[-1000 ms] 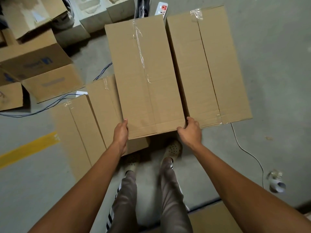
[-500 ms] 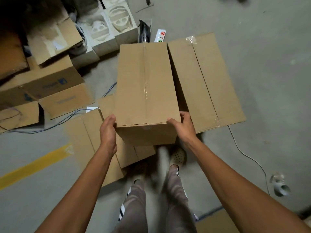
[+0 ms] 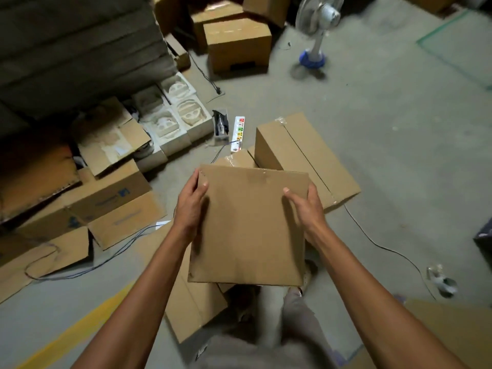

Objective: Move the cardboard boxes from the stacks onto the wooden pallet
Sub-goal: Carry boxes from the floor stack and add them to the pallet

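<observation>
Far left, open cartons (image 3: 106,203) and four white foam inserts (image 3: 175,113) lie on the concrete floor (image 3: 399,155). Centre, one cardboard box (image 3: 250,227) is held up off the floor between two hands — the left hand (image 3: 190,206) clamps its left edge, the right hand (image 3: 306,209) its right edge. Behind it sits one taped box (image 3: 300,155); one power strip (image 3: 237,133) and one fan (image 3: 316,27) lie beyond.
</observation>
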